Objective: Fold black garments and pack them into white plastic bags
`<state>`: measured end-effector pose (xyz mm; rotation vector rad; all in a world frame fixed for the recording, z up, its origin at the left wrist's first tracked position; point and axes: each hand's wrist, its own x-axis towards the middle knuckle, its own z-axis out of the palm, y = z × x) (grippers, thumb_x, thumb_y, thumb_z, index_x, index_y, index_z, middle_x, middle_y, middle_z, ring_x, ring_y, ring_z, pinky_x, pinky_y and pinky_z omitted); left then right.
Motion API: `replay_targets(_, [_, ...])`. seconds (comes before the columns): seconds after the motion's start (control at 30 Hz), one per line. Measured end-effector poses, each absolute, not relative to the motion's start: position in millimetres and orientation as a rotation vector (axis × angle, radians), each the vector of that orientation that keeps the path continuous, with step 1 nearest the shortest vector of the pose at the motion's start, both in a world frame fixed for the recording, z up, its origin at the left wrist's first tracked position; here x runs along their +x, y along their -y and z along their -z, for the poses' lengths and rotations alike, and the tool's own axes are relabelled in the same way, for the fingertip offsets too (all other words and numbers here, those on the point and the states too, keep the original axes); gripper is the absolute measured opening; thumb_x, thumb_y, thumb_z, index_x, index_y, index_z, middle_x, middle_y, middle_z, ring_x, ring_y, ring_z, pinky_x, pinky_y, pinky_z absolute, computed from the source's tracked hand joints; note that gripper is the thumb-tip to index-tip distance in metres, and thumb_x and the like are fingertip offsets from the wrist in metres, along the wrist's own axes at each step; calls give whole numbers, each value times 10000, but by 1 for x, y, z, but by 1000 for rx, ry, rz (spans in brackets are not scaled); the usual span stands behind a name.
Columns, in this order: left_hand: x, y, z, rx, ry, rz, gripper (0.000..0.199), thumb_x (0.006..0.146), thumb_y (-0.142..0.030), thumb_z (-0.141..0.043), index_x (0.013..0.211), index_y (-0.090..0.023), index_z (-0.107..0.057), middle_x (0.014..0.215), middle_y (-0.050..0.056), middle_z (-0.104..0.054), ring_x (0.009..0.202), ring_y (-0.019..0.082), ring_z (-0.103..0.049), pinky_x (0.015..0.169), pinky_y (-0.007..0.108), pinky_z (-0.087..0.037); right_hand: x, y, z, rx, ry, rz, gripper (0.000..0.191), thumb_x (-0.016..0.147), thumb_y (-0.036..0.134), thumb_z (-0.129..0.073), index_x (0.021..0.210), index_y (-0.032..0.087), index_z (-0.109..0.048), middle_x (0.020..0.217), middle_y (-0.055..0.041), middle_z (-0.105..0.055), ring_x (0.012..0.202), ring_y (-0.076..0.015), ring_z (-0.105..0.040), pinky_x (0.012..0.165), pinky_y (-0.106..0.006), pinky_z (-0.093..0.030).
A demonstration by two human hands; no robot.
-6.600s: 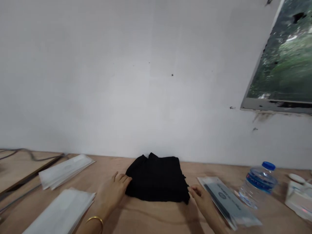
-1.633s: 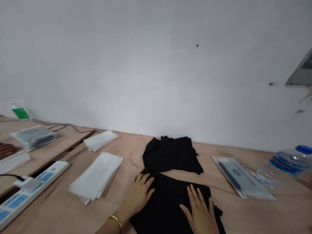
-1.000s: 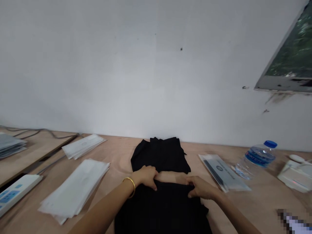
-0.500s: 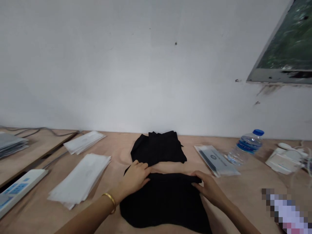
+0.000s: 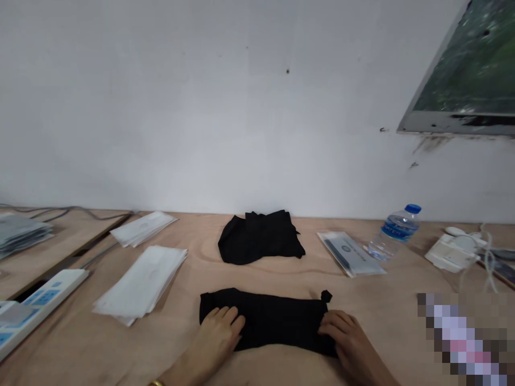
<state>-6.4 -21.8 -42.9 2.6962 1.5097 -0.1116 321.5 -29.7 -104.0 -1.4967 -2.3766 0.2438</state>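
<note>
Pressing black cloth [image 5: 265,316], left hand [image 5: 217,335] and right hand [image 5: 350,335] grips released; bottle [image 5: 396,228] holds water.

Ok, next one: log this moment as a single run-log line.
left hand: on folded black cloth | right hand: on same cloth | beyond: black cloth bundle

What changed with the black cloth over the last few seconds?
The near black garment went from a long spread sheet to a narrow folded band, drawn back from the far black garment. The left hand and right hand now rest on its two ends. The far black garment, the white packets and the water bottle stayed put.
</note>
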Motion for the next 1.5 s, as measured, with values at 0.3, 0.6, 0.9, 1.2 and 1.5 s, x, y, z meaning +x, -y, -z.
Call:
replay_targets(0.3, [-37,1,24,2316,-1490,-428,272,906,-360,-454,1087,-232,-612,1038,61,-634,965,246,-573,870,398,-417,337,1,117,-1737,1597,-560,397,820,466,-474,1051,184,-633,982,-115,-660,901,-261,-624,791,-390,-499])
replay_targets(0.6, [-57,-43,32,1771,-1516,-509,228,714,-427,-603,756,-206,-570,757,-31,-608,739,184,-559,654,274,-406,321,-33,116,-1678,1501,-660,430,730,557,-458,925,191,-572,935,-111,-707,938,-278,-660,810,-362,-522])
replay_targets(0.9, [-45,-79,54,1554,-1610,-765,351,742,-503,-545,559,-209,-491,561,-21,-525,664,203,-539,608,299,-352,324,-66,123,-1876,1455,-454,424,784,555,-393,965,203,-546,882,-133,-698,886,-343,-656,713,-412,-485])
replay_targets(1.2, [-71,-70,64,1319,-1415,-810,334,551,-406,-751,736,-188,-578,620,-38,-593,551,131,-571,497,237,-428,337,-65,125,-2030,1509,-369,504,822,555,-316,1095,192,-536,875,-135,-691,832,-330,-661,650,-378,-463])
replay_targets(1.5, [-83,-69,79,1278,-1583,-985,398,654,-580,-623,636,-219,-455,456,-85,-446,382,98,-428,391,211,-321,345,-65,122,-2018,1511,-255,542,836,544,-330,1171,152,-499,985,-163,-671,867,-328,-652,712,-427,-493])
